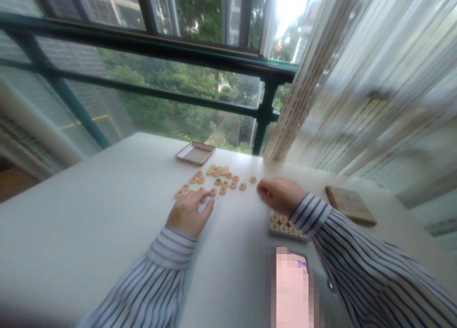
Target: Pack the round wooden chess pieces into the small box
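Round wooden Chinese chess pieces (225, 184) with red or dark characters lie loosely scattered on the white table. My left hand (187, 213) is at their near side, thumb and fingers apart, fingertips over or touching a few red-marked pieces. Some pieces there are partly covered by the fingers. To the right of the scatter, my right hand (280, 193) is closed with its fingers curled. Whatever it may hold is hidden. Below its wrist stands a small box (288, 236) with pieces set in rows, partly covered by the striped sleeve.
A shallow open tray (195, 154) sits at the table's far edge. On the right lies a flat brownish box or lid (350, 205). A blurred-out phone-like object (293, 290) is near the front. Beyond the white table (89, 213) are a green railing (160, 52) and a string curtain (342, 80).
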Available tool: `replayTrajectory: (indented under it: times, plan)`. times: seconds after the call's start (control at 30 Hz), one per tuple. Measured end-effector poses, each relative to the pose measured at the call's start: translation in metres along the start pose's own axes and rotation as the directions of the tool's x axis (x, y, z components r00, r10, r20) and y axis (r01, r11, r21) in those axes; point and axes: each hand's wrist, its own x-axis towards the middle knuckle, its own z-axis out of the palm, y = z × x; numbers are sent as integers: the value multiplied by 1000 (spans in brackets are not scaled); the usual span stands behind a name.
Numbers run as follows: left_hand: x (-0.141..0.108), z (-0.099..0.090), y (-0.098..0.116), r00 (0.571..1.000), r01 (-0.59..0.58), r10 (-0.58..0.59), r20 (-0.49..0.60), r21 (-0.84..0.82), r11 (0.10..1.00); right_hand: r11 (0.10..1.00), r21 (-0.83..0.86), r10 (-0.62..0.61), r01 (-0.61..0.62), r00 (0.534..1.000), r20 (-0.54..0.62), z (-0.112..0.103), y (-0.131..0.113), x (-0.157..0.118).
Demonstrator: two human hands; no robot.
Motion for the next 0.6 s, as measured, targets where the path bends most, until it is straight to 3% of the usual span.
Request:
replayTrajectory:
  times: [0.23, 0.6]
  plan:
    - [-1, 5, -25, 994, 112, -109, -31, 144, 983, 995, 3, -98, 98, 994, 37, 11, -31, 28]
    - [-2, 13, -22, 982, 170, -187, 34, 279, 945, 986, 36, -166, 163, 984, 69, 33, -63, 53]
